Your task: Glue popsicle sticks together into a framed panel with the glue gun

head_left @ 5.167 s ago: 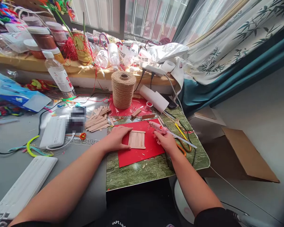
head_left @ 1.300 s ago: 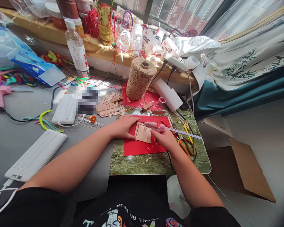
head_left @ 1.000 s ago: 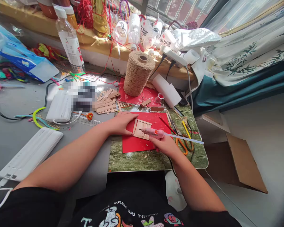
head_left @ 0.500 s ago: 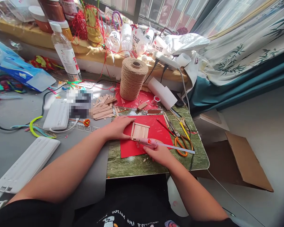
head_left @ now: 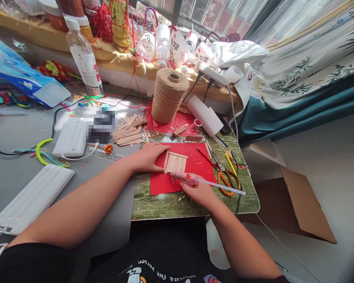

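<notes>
A small square panel of wooden craft sticks [head_left: 177, 163] lies on a red sheet [head_left: 199, 163], with raised sticks along its left and top edges. My left hand [head_left: 150, 158] grips the panel's left side, thumb near the lower corner and forefinger near the upper one. In my right hand [head_left: 201, 193] is a pink hot glue gun [head_left: 186, 178], its nozzle pointing left at the panel's lower left corner. A long translucent glue stick [head_left: 224, 186] sticks out of its back end. Whether the nozzle touches the wood I cannot tell.
Orange-handled scissors [head_left: 225, 182] lie right of the red sheet. Behind it stand a twine spool [head_left: 169, 96] and a pile of craft sticks [head_left: 131, 131]. White power banks [head_left: 32, 198] and cables lie left. A clear bottle [head_left: 84, 59] stands near the cluttered sill.
The glue gun's nozzle stays around the panel's lower left corner, and its rear end has shifted slightly right. The whole view has shifted a little; the left hand keeps its hold.
</notes>
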A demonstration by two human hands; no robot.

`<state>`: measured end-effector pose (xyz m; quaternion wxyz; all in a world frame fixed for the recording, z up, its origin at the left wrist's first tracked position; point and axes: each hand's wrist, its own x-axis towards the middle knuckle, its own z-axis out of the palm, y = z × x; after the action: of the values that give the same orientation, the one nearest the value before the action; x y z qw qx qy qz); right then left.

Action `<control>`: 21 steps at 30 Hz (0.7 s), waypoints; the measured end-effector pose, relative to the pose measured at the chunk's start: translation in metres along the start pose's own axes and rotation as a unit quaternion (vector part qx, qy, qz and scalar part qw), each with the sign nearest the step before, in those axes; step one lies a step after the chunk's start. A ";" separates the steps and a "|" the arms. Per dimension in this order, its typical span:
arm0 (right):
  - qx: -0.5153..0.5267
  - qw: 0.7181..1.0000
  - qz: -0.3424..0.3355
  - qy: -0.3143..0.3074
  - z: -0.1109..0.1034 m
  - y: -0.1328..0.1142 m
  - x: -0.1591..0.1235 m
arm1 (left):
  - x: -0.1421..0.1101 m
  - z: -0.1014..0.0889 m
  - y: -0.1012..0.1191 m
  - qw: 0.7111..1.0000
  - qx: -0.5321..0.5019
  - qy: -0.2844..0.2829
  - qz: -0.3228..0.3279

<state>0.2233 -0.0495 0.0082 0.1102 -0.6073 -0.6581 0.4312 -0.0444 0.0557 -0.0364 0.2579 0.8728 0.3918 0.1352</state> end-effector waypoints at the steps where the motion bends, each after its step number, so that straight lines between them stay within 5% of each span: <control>1: -0.001 1.000 -0.003 0.003 0.000 0.000 0.000 | 0.000 0.000 0.000 1.000 0.001 0.000 0.001; 21: -0.050 0.996 -0.064 0.025 0.003 0.008 0.006 | 0.000 0.003 -0.001 1.000 0.006 0.000 0.002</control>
<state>0.2251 -0.0459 -0.0014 0.1234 -0.5795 -0.7131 0.3747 -0.0440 0.0558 -0.0394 0.2525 0.8751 0.3907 0.1338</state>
